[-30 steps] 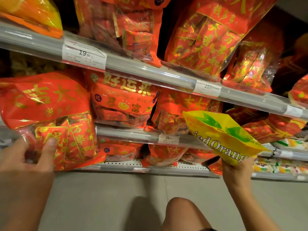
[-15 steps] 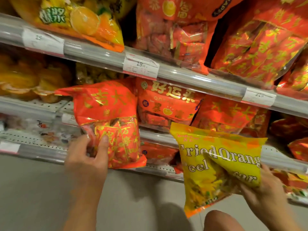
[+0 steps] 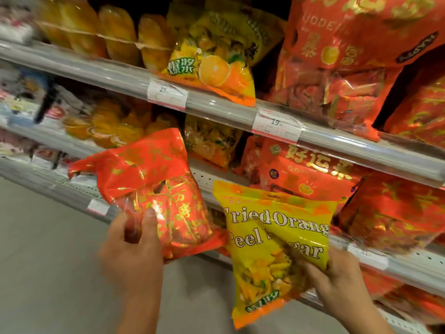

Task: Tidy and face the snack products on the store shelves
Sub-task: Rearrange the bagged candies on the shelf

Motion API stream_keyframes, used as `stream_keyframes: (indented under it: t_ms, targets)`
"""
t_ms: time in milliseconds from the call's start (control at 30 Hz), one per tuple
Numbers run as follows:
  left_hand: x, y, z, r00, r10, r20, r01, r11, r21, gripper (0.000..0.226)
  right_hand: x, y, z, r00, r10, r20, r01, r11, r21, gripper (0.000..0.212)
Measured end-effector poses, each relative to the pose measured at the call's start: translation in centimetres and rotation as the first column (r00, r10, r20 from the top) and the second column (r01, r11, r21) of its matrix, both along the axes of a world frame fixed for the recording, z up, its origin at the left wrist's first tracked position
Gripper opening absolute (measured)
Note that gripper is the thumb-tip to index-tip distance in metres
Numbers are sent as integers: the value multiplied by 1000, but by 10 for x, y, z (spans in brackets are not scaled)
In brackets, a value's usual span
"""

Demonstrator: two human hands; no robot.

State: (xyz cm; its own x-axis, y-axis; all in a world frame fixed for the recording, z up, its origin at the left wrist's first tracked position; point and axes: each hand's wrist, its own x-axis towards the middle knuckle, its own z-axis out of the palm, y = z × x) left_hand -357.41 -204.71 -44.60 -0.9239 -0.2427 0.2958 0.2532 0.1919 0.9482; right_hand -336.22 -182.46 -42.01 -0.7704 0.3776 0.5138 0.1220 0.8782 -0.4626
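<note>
With your left hand (image 3: 131, 247) pinching the red bag (image 3: 154, 189) and your right hand (image 3: 337, 273) gripping the yellow bag (image 3: 272, 249) off the shelf (image 3: 240, 109), either slick bag could slip and drop.

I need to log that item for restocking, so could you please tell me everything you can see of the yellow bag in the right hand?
The yellow bag is a glossy plastic pouch with an orange strip along its bottom seal and white lettering reading "Fried Orange Peel", partly creased. A clear window shows yellow and orange pieces inside. It looks sealed, is crumpled, stands roughly upright and tilted, held off the shelves. The right hand grips its lower right side.
</note>
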Motion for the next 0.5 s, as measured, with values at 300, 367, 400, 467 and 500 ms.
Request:
stream_keyframes:
  t_ms: [300,367,400,467,500]
  targets:
    - [-10,-67,15,956,281,-81,-284,959,-25,48,-157,-16,0,995,96,4,-83,879,-470,6]
    - [-9,-75,16,952,284,-117,-290,956,-38,47,-194,-7,4,999,46,-10,-45,874,-485,16]
    - [-9,-78,17,951,283,-128,-292,955,-59,46,-212,-3,9,1000,11,-21,-20,877,-480,18]
    - [-11,-82,17,957,258,-136,-273,955,-112,43,-240,4,21,996,-71,-55,38,888,-459,27]
    - [-12,-84,17,962,237,-138,-255,957,-139,43,-252,8,26,990,-119,-70,76,896,-437,34]
